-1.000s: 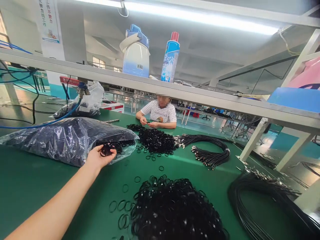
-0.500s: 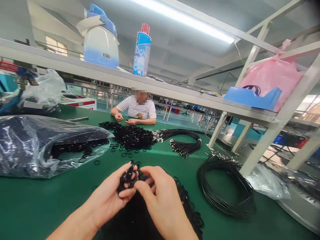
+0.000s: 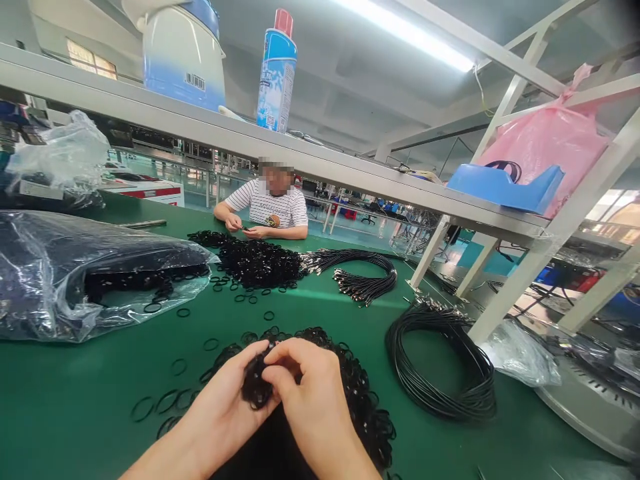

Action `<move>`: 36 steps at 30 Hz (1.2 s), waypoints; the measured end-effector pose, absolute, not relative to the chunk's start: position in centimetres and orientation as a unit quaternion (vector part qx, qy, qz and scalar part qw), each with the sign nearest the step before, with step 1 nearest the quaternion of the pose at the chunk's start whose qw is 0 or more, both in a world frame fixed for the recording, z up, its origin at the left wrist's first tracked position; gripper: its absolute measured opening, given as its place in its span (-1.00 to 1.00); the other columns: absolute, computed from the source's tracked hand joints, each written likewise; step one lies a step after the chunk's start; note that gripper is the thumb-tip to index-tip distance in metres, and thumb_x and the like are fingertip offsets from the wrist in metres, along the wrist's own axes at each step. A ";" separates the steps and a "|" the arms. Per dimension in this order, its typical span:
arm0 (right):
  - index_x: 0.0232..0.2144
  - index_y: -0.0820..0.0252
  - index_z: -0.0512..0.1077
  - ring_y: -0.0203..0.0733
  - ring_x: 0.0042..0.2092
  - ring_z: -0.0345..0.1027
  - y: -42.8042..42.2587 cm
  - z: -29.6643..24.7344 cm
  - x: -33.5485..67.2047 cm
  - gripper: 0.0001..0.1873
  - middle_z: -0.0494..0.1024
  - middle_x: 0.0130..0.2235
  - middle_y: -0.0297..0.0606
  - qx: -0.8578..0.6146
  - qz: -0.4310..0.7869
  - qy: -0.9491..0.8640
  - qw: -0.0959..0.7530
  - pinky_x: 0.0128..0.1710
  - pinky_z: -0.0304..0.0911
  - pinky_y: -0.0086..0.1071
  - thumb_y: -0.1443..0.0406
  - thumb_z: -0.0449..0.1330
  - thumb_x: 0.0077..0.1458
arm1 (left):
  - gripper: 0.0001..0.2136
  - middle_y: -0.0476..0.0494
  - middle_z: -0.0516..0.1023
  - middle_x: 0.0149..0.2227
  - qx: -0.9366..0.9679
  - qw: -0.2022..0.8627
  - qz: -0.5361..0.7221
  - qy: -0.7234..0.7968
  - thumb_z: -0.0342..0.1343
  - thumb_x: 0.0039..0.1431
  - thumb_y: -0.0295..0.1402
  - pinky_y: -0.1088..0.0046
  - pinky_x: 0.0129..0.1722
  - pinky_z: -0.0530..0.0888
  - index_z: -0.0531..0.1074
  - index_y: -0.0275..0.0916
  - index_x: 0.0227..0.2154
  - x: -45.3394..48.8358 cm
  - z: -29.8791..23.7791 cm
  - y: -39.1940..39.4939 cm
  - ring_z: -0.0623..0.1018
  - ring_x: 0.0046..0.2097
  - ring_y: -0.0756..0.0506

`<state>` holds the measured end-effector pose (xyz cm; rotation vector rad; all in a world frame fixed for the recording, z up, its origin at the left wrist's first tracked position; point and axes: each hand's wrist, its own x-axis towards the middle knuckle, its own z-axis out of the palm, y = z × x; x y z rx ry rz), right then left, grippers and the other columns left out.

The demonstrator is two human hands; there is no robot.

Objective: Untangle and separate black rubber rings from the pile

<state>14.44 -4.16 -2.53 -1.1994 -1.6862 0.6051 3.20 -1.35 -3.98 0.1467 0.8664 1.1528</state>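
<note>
My left hand point(image 3: 223, 410) and my right hand point(image 3: 313, 400) meet at the bottom centre, both closed on a small clump of black rubber rings point(image 3: 256, 387). They hover over a big pile of black rings point(image 3: 357, 400) on the green table point(image 3: 60, 400). Loose rings point(image 3: 157, 403) lie to the left of my hands. At the left lies a clear plastic bag of black rings point(image 3: 85, 273), its mouth facing right.
A coil of black cables point(image 3: 445, 363) lies to the right. Farther back lie a second ring pile point(image 3: 260, 261) and a bundle of cables point(image 3: 363, 277). A person in a striped shirt point(image 3: 270, 207) sits across. A shelf point(image 3: 320, 167) overhead carries a spray can and jug.
My left hand has come back from the bag's mouth with a clump of rings. My right hand has come into view and joined it over the near pile. The view has swung right.
</note>
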 end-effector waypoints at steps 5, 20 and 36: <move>-0.42 0.06 0.53 -0.30 -0.34 0.41 -4.2 -2.6 14.5 -0.73 0.58 -0.39 -0.45 -0.517 0.156 -0.711 0.450 -0.29 0.22 -0.48 0.54 0.18 -0.01 | -0.80 -0.02 0.40 -0.58 0.057 0.751 0.524 0.397 0.09 0.16 -0.45 0.54 -0.74 0.38 0.38 -0.22 -0.58 3.2 -3.9 -1.7 0.39 -0.65 0.03; -0.37 0.07 0.57 -0.31 -0.33 0.42 -3.1 -2.0 16.6 -0.72 0.59 -0.35 -0.43 -0.511 0.186 -0.668 0.508 -0.30 0.26 -0.48 0.50 0.14 0.04 | -0.78 -0.25 0.52 -0.38 0.138 0.769 0.484 0.395 0.13 0.04 -0.64 0.62 -0.68 0.40 0.56 -0.30 -0.29 1.3 -4.5 -1.8 0.47 -0.49 0.01; -0.37 -0.02 0.55 -0.33 -0.39 0.35 -3.4 -2.4 16.2 -0.73 0.55 -0.40 -0.50 -0.523 0.172 -0.695 0.462 -0.39 0.17 -0.50 0.46 0.15 0.05 | -0.77 0.09 0.18 -0.57 0.505 0.621 0.411 0.436 0.26 -0.01 -0.19 0.63 -0.62 0.04 0.49 -0.27 -0.48 0.6 -3.3 -1.9 0.10 -0.51 0.06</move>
